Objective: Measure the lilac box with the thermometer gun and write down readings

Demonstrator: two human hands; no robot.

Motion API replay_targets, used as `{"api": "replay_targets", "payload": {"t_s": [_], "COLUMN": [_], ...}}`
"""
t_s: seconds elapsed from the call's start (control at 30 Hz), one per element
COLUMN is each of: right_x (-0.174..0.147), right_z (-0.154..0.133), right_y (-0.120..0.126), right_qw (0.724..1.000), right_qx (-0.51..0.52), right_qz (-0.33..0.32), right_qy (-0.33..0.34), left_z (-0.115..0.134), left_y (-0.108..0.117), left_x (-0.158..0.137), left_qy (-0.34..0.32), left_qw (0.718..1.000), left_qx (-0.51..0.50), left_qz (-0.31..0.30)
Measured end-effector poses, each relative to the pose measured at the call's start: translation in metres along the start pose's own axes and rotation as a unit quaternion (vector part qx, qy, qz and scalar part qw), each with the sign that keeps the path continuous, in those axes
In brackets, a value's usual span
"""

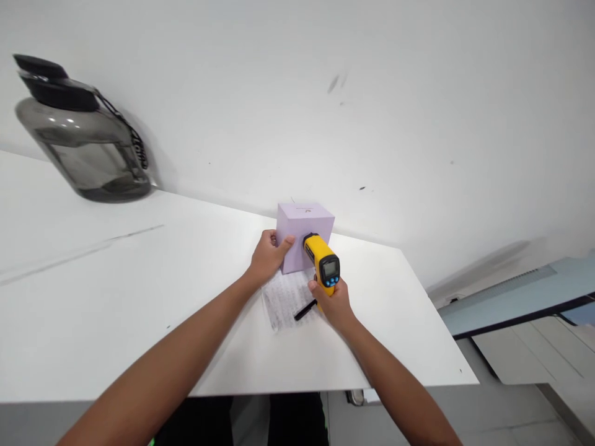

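A pale purple box (pixel 307 212) stands on the white table near the wall. My left hand (pixel 271 255) grips its left side, thumb on the front face and fingers round the far edge. In my right hand (pixel 335 303) is a yellow and black infrared thermometer (pixel 320 255), held by its handle. Its nose points at the front of the box, very close to it; whether they touch I cannot tell. The small screen and blue buttons face me. Below the box lies a printed sheet (pixel 283 301), with a black pen (pixel 305 310) partly beside my right hand.
A large grey see-through water bottle (pixel 88 148) with a black lid and strap stands at the back left. Behind the white table (pixel 139 279) rises a white wall (pixel 260 93). The table's right edge drops off toward a light blue panel (pixel 502 297).
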State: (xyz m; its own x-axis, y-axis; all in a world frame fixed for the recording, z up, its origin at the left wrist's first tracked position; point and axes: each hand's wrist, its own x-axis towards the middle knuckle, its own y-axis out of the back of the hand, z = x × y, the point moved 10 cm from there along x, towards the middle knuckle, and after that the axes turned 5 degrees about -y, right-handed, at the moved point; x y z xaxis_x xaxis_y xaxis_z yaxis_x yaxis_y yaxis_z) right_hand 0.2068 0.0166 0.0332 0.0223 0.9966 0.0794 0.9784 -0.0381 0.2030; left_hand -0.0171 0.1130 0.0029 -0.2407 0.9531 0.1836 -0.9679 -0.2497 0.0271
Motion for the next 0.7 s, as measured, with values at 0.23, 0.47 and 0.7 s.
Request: {"api": "replay_targets", "payload": {"t_s": [0.23, 0.47, 0.7], "right_x": [0.006, 0.004, 0.002], "right_z": [0.005, 0.001, -0.003], "right_y": [0.006, 0.005, 0.002], "right_qw": [1.000, 0.999, 0.999], "right_qx": [-0.013, -0.033, -0.034], "right_qz": [0.025, 0.029, 0.029], "right_qy": [-0.009, 0.000, 0.001], "left_z": [0.001, 0.008, 0.012], "left_y": [-0.001, -0.002, -0.001], "left_x": [0.000, -0.005, -0.005], "left_qy": [-0.002, -0.009, -0.010], "left_qw": [1.000, 0.999, 0.999], "left_qx": [0.007, 0.031, 0.035], "left_qz": [-0.008, -0.016, -0.016]}}
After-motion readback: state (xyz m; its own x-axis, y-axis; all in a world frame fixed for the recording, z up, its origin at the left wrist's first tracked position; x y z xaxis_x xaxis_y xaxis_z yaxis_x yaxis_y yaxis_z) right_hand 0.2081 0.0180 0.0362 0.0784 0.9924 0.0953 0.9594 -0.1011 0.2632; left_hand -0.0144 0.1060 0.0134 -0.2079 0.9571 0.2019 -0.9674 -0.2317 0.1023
